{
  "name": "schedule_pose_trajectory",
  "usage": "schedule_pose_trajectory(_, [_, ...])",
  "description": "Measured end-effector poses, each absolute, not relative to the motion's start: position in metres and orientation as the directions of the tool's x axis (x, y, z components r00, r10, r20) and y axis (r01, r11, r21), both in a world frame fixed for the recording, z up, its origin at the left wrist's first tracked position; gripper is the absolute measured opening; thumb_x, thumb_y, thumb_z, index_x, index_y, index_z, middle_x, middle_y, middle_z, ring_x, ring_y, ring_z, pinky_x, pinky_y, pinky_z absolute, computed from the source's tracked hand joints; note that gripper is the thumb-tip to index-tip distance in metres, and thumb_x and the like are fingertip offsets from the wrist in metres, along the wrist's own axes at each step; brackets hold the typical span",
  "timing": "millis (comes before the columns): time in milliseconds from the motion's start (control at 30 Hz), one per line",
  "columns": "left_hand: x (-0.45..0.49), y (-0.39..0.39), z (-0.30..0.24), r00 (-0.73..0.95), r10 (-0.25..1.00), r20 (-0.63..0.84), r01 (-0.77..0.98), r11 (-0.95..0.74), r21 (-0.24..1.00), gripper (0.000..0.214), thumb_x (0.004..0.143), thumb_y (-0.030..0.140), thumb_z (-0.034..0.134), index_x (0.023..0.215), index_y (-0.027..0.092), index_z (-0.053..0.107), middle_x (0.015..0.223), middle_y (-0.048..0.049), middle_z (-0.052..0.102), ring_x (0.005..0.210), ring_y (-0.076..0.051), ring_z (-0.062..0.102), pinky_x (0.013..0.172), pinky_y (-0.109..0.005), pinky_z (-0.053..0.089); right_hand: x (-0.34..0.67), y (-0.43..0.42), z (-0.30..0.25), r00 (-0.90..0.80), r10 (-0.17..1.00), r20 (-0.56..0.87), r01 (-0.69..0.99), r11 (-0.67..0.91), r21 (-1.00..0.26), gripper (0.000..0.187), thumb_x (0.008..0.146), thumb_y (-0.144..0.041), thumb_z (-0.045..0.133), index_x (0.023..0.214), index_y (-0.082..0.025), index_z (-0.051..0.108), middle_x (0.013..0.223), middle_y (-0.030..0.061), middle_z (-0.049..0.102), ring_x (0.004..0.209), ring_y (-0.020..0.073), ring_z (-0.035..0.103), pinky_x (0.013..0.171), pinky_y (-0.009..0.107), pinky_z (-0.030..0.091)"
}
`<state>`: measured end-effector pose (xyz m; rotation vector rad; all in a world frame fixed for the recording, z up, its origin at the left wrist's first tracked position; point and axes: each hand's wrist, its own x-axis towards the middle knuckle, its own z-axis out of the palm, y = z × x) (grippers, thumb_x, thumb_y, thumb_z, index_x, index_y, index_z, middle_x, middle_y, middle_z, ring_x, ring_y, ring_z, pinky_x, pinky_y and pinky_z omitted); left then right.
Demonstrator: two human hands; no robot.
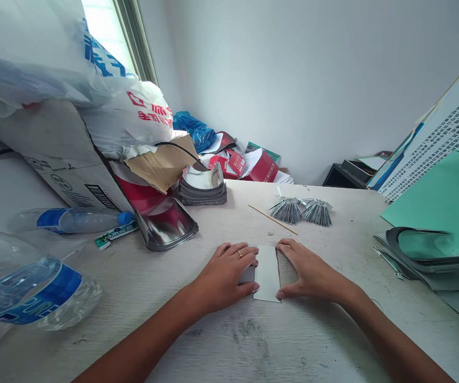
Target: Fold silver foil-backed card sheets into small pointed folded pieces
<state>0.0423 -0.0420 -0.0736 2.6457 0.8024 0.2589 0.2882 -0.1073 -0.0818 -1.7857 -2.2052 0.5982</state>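
Observation:
A pale card piece (267,272) lies flat on the whitish table (253,340) in front of me. My left hand (224,274), a ring on one finger, presses on the card's left edge with curled fingers and thumb. My right hand (305,268) presses on its right edge, where a folded flap shows under the fingers. Both hands pinch the card between fingertips and thumb. Behind the hands lie a thin wooden stick (272,219) and two silvery fringed bundles (301,211).
Plastic water bottles (25,287) lie at the left, beside a cardboard box (65,159) with plastic bags on it. Stacks of silver curved card pieces (203,189) sit behind, another stack (425,252) at the right under a green sheet (445,202). Red boxes clutter the far corner.

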Motion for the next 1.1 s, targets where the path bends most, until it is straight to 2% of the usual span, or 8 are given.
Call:
schedule_pose_trajectory(100, [0.04,-0.04,-0.071,0.823,0.565,0.052,0.507,-0.773,0.382,0.032,0.083,0.03,0.073,0.113,0.028,0.063,0.15,-0.0026,0.047,0.141,-0.03,0.037,0.115,-0.052,0.029,0.288,-0.108,-0.08,-0.235,0.97,-0.065,0.885,0.186,-0.428,0.103,0.06,-0.063,0.082,0.144,-0.018,0.044,0.152,0.0147,0.038,0.136,0.0335,0.04,0.112,0.047,0.037])
schedule_pose_trajectory(167, [0.036,-0.036,-0.069,0.813,0.58,0.051,0.524,-0.767,0.371,0.033,0.084,0.022,0.07,0.116,0.03,0.065,0.153,-0.0028,0.043,0.141,-0.03,0.036,0.114,-0.052,0.031,0.288,-0.107,-0.078,-0.247,0.967,-0.055,0.891,0.205,-0.406,0.092,0.063,-0.062,0.081,0.139,-0.02,0.05,0.15,0.0139,0.041,0.131,0.0338,0.046,0.107,0.047,0.042])
schedule_pose_trajectory(333, [0.029,-0.027,-0.068,0.802,0.587,0.105,0.519,-0.774,0.364,0.034,0.091,0.008,0.049,0.103,0.03,0.072,0.145,-0.004,0.049,0.134,-0.029,0.045,0.108,-0.049,0.04,0.285,-0.107,-0.072,-0.27,0.963,0.022,0.884,0.257,-0.391,0.028,0.088,-0.045,0.065,0.104,-0.021,0.067,0.128,0.0085,0.06,0.104,0.0255,0.062,0.089,0.041,0.051])
schedule_pose_trajectory(433, [0.03,-0.029,-0.068,0.799,0.589,0.119,0.517,-0.775,0.362,0.034,0.093,0.01,0.045,0.102,0.028,0.072,0.13,-0.0072,0.057,0.123,-0.027,0.052,0.103,-0.046,0.043,0.28,-0.108,-0.073,-0.288,0.953,0.093,0.854,0.3,-0.425,0.017,0.092,-0.035,0.061,0.085,-0.02,0.065,0.11,0.0059,0.066,0.093,0.0212,0.062,0.083,0.037,0.052])
schedule_pose_trajectory(600, [0.035,-0.036,-0.07,0.776,0.618,0.127,0.548,-0.76,0.35,0.021,0.089,0.029,0.064,0.11,0.029,0.068,0.126,-0.0068,0.056,0.123,-0.029,0.049,0.106,-0.047,0.04,0.272,-0.105,-0.078,-0.322,0.923,0.212,0.788,0.385,-0.48,0.007,0.089,-0.028,0.066,0.088,-0.021,0.064,0.109,0.006,0.065,0.102,0.0222,0.059,0.089,0.037,0.05])
schedule_pose_trajectory(667, [0.036,-0.037,-0.069,0.783,0.609,0.129,0.539,-0.767,0.347,0.026,0.087,0.025,0.067,0.112,0.03,0.067,0.128,-0.006,0.055,0.124,-0.029,0.047,0.106,-0.047,0.039,0.272,-0.103,-0.081,-0.336,0.911,0.238,0.773,0.412,-0.482,0.01,0.089,-0.027,0.066,0.097,-0.022,0.066,0.117,0.0071,0.063,0.11,0.0235,0.056,0.096,0.04,0.047])
schedule_pose_trajectory(833, [0.038,-0.038,-0.071,0.821,0.557,0.123,0.5,-0.806,0.317,0.035,0.091,0.012,0.052,0.112,0.034,0.069,0.128,-0.0068,0.053,0.124,-0.028,0.046,0.105,-0.049,0.038,0.272,-0.099,-0.084,-0.397,0.89,0.224,0.758,0.456,-0.465,0.043,0.088,-0.035,0.068,0.128,-0.022,0.058,0.134,0.0099,0.056,0.123,0.0261,0.049,0.106,0.044,0.041])
schedule_pose_trajectory(1100, [0.041,-0.039,-0.083,0.758,0.631,0.165,0.552,-0.756,0.352,0.039,0.089,0.008,0.05,0.122,0.025,0.062,0.126,-0.0084,0.054,0.121,-0.027,0.048,0.109,-0.049,0.035,0.27,-0.101,-0.084,-0.428,0.886,0.18,0.75,0.459,-0.477,0.051,0.083,-0.044,0.074,0.126,-0.021,0.061,0.125,0.0096,0.059,0.113,0.0264,0.051,0.1,0.041,0.044])
